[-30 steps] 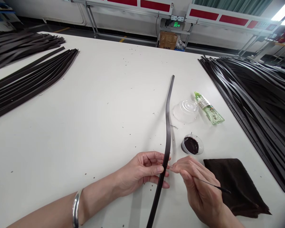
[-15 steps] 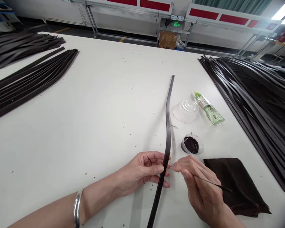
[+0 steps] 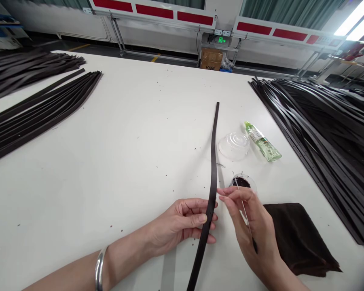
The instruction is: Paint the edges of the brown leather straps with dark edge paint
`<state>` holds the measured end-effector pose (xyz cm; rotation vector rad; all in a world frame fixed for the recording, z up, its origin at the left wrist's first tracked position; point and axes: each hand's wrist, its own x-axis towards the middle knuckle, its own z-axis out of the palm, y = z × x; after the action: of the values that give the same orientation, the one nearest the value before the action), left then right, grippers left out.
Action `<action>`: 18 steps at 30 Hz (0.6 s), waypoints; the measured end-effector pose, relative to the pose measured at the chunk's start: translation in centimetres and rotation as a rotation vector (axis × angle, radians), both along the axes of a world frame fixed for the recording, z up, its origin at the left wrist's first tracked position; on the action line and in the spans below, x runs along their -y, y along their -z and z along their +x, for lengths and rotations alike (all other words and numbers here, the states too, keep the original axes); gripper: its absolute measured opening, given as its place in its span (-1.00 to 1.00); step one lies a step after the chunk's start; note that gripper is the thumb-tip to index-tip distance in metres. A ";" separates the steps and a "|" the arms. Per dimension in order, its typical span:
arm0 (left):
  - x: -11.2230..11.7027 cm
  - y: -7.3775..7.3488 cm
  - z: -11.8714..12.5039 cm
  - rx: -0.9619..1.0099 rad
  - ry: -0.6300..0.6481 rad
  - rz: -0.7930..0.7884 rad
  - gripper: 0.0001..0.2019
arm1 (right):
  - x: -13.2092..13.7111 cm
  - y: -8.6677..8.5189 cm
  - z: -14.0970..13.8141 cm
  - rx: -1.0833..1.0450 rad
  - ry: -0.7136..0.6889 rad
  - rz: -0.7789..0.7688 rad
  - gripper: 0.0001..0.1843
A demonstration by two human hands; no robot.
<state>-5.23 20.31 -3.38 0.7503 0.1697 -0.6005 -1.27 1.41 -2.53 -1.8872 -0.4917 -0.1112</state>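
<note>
White tabletop [image 3: 115, 133], with heaps of dark leather straps [image 3: 321, 133] on both sides. Long leather strap [image 3: 214, 161] across the middle, gripped in the curled left hand [image 3: 182, 221]: light and a bit bendy, so best held near the middle, by the edges. Close by, a green-capped bottle [image 3: 262, 143] of pale liquid, a clear round lid [image 3: 233, 145], and a small clear cup [image 3: 245, 182] of thick dark paint (partly behind fingers [image 3: 233, 193]). Right hand [image 3: 251, 228] closed, pinching a thin stick [image 3: 235, 182], tip over the cup.

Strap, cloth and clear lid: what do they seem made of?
The strap looks like matte dark brown leather, judging by its cut edges, though synthetic is possible. The cloth seems soft, fuzzy towelling. The lid looks like thin, glossy moulded plastic.
</note>
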 end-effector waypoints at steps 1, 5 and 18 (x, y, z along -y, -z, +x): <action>0.0 0.0 0.0 0.006 0.008 -0.005 -0.76 | -0.3 -0.1 0.2 -0.056 -0.003 0.027 -0.95; 0.1 -0.2 -0.4 0.008 0.035 -0.004 -0.77 | -0.8 -0.7 1.4 -0.163 0.005 0.104 -0.82; -0.2 -0.4 -1.3 -0.119 -0.011 0.028 -0.76 | 3.2 -2.4 3.9 -0.050 0.065 0.054 -0.65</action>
<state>-6.49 20.51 -3.01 0.7406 0.2922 -0.6338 2.67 -1.84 -0.13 -1.8494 -0.3902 -0.1187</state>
